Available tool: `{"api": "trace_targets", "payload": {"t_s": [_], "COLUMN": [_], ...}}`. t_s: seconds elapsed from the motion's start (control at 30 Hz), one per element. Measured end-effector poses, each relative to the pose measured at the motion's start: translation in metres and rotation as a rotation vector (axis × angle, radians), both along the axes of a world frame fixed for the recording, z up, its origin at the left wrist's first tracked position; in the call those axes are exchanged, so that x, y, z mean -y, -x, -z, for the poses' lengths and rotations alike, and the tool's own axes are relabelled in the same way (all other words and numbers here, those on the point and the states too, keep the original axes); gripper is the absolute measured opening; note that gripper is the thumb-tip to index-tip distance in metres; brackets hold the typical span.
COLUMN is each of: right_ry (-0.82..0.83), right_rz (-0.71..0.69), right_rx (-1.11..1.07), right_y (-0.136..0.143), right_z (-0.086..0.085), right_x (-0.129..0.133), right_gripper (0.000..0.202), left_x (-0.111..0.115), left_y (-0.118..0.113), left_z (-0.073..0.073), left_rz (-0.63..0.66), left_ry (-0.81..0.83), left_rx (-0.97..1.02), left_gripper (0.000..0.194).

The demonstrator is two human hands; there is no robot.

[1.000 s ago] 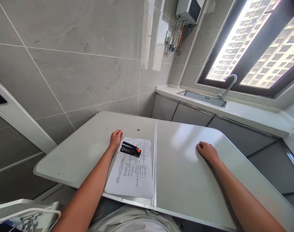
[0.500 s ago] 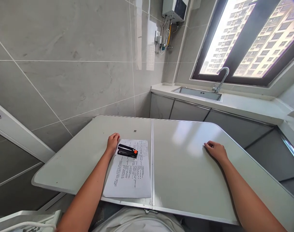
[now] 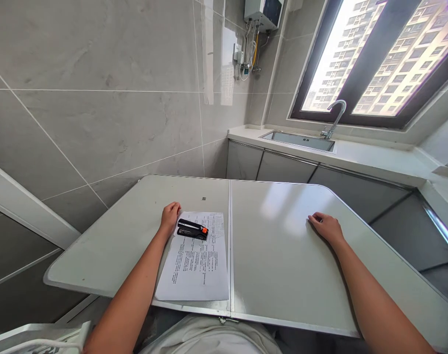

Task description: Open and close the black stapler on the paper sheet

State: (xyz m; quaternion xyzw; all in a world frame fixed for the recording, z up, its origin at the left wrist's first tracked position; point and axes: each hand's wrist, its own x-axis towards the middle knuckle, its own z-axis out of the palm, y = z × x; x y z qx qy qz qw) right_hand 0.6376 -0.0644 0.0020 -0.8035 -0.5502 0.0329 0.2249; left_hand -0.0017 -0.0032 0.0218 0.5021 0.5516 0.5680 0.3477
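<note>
A black stapler (image 3: 193, 230) with an orange-red part at one end lies on printed sheets of paper (image 3: 194, 275) on the left half of the table. My left hand (image 3: 170, 215) rests on the tabletop just left of the stapler, beside the paper's upper left corner, its fingers curled in with nothing visible in them. Far to the right, my right hand (image 3: 325, 227) lies on the table in a loose fist and holds nothing that I can see. Beyond the paper is a small dark strip, perhaps staples (image 3: 204, 198).
The white folding table (image 3: 275, 255) has a seam (image 3: 230, 246) down its middle, just right of the paper. Behind it run a counter with a sink (image 3: 301, 140) and a tap (image 3: 334, 118). A grey tiled wall (image 3: 117, 132) borders the left side.
The view has shifted slightly, so everything sits a little further left. Both hands, the stapler and the paper keep their places on the table.
</note>
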Motion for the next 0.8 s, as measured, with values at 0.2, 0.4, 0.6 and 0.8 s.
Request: {"api": "trace_targets", "payload": {"t_s": [0.2,0.4,0.6,0.8], "right_ry": [0.007,0.002,-0.017,-0.012], "right_rz": [-0.004,-0.007,-0.009,-0.008], "right_rx": [0.002,0.002,-0.012,-0.004], "right_y": [-0.0011,-0.0005,0.0003,0.0000], "right_z": [0.0010,0.0009,-0.0001,0.0002], "right_x": [-0.0008,-0.0006,0.0000,-0.0009], "right_gripper": [0.034,0.035,0.034,0.033], "left_x": [-0.0010,-0.0016,-0.0037,-0.0050], "left_y": [0.0003,0.0005,0.0029,0.0036], "left_z": [0.0017,0.0025,0.0060,0.0082], "left_rz": [0.002,0.002,0.004,0.008], "left_ry": [-0.001,-0.007,-0.006,-0.013], "left_rx": [-0.011,-0.026,-0.043,-0.071], "left_gripper": [0.027,0.027,0.028,0.029]}}
